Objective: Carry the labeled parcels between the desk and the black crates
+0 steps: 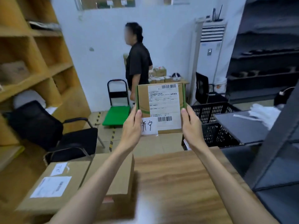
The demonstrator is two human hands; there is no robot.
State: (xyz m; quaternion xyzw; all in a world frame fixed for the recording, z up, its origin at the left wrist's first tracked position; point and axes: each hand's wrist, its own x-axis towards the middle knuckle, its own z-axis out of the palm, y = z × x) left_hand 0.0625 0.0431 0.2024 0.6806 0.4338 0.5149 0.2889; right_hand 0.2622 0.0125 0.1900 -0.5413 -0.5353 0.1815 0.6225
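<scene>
I hold a flat cardboard parcel upright at arm's length over the far end of the wooden desk. It bears a white shipping label with barcodes and a handwritten white slip at its lower left. My left hand grips its lower left edge, thumb on the front. My right hand grips the lower right edge the same way. Two black mesh crates stand stacked on the floor beyond the desk, to the right of the parcel.
Two cardboard boxes lie left of the desk. A black office chair and wooden shelves are at left. A person in black stands ahead by a green hand trolley. Dark metal shelving stands on the right.
</scene>
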